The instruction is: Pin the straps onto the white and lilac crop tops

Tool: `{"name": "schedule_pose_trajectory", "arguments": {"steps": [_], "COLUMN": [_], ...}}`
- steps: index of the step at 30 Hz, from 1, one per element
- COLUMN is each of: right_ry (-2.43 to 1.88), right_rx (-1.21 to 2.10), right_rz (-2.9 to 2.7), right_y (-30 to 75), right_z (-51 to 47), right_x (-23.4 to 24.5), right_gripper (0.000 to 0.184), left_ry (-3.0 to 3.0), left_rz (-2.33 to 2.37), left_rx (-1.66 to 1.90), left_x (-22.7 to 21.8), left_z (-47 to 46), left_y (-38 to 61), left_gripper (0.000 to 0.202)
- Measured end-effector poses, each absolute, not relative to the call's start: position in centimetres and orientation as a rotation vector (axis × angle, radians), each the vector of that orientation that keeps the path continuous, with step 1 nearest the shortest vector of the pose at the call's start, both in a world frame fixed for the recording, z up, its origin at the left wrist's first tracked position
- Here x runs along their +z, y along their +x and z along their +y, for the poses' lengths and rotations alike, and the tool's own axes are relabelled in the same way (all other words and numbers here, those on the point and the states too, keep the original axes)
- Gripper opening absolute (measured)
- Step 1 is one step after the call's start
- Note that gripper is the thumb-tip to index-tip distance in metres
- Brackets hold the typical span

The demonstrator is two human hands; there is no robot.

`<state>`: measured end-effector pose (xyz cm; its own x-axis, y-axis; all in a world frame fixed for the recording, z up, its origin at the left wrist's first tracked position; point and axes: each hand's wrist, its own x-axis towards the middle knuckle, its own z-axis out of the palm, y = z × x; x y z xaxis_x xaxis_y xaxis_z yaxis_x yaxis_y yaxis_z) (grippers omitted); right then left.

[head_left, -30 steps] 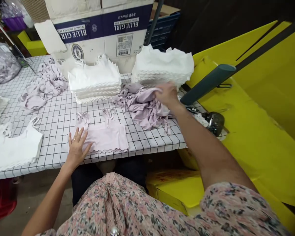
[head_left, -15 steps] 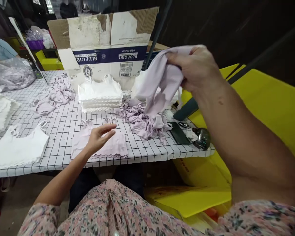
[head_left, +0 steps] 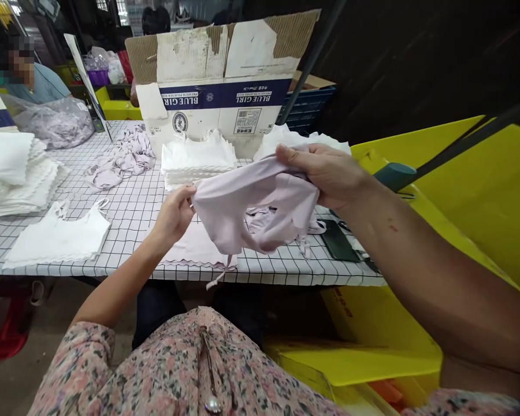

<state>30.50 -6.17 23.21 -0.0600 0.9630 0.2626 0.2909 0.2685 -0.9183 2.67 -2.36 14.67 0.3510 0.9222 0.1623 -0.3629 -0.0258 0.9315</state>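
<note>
My hands hold a pale lilac camisole top (head_left: 251, 202) up over the table, stretched between them. My left hand (head_left: 173, 216) pinches its left edge, and my right hand (head_left: 323, 176) grips the bunched far side. A loose strap dangles below the garment. Beneath it, a flat lilac top with a scalloped hem (head_left: 195, 245) lies on the table, partly hidden. A tangled lilac pile (head_left: 260, 218) shows just behind the held garment, mostly covered. Stacked white tops (head_left: 198, 159) stand beyond my left hand, and another white stack (head_left: 303, 138) sits behind my right hand.
The grid-patterned table (head_left: 130, 216) also bears a white top (head_left: 56, 236), a white stack (head_left: 17, 173) and a lilac heap (head_left: 123, 159). A dark flat object (head_left: 338, 241) lies at the right edge. A "Blue Girl" carton (head_left: 225, 75) stands behind. A yellow bin (head_left: 442, 179) fills the right. A co-worker (head_left: 39, 84) sits far left.
My left hand has risen from above the flat top and taken hold of the lilac garment. My right hand has lowered it and spread it open. The view has tilted up.
</note>
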Motion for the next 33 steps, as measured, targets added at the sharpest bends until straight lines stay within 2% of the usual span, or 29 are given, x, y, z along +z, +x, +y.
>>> {"name": "schedule_pose_trajectory", "arguments": {"steps": [3, 7, 9, 13, 17, 18, 20, 23, 25, 29, 33], "right_ry": [-1.206, -1.112, -1.087, -1.107, -1.204, -1.211, -1.207, -1.108, -1.053, -1.118, -1.083], "right_rx": [1.292, 1.378, 1.385, 1.193, 0.483, 0.396, 0.529, 1.110, 1.261, 1.084, 0.897], "right_rz": [-1.382, -1.469, -1.540, -1.657, -1.659, -1.643, -1.672, -1.700, -1.566, -1.380, -1.371], "right_y": [30.1, 28.6, 27.7, 27.4, 28.9, 29.2, 29.2, 27.7, 26.4, 25.9, 27.1], "right_z": [-6.6, -6.4, -6.1, -5.6, -6.9, -7.5, -8.6, -9.8, -10.0, -9.3, -8.0], "right_x": [23.2, 22.8, 22.4, 21.7, 20.7, 20.1, 18.5, 15.2, 13.2, 12.0, 13.8], "right_gripper": [0.058, 0.052, 0.052, 0.051, 0.035, 0.034, 0.042, 0.059, 0.062, 0.050, 0.052], "left_ry": [1.131, 1.140, 1.183, 1.104, 0.954, 0.932, 0.907, 0.914, 0.941, 0.977, 0.977], "left_rz": [0.598, 0.472, 0.405, 0.431, 0.519, 0.530, 0.542, 0.542, 0.537, 0.593, 0.697], "left_rx": [1.058, 0.687, 0.523, 0.488, 0.723, 0.774, 0.837, 0.890, 0.945, 1.081, 1.108], "left_x": [15.2, 14.9, 14.1, 12.7, 13.1, 13.4, 14.0, 14.6, 14.8, 14.7, 13.5], "left_z": [-1.7, -2.5, -3.3, -4.4, -4.6, -4.6, -4.8, -5.2, -5.3, -4.5, -3.2], "left_y": [1.5, 2.9, 4.4, 6.5, 6.2, 6.0, 5.8, 6.0, 6.0, 4.9, 2.7], "left_gripper": [0.024, 0.059, 0.068, 0.055, 0.039, 0.036, 0.033, 0.037, 0.043, 0.047, 0.037]}}
